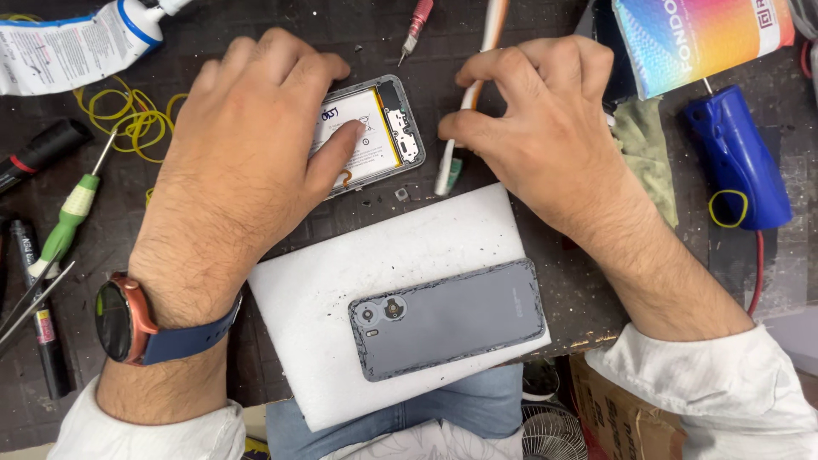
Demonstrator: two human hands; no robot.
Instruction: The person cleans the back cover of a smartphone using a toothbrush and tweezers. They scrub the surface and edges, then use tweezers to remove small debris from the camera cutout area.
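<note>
My left hand (247, 153) lies flat over an opened phone body (400, 128), its thumb pressing on the white battery (358, 128). My right hand (545, 128) pinches a white toothbrush (445, 166) that lies just right of the phone, thumb and fingers closed on its handle. The phone's grey back cover (452, 319) rests camera-side up on a white foam pad (341, 264) at the near edge of the dark work mat (102, 221).
A white glue tube (77, 47), yellow rubber bands (128, 115), a green-handled screwdriver (68, 221), tweezers (30, 302) and pens sit at left. A red screwdriver (417, 25) lies at the back. A blue tool (741, 162), green cloth (643, 145) and colourful box (694, 38) are at right.
</note>
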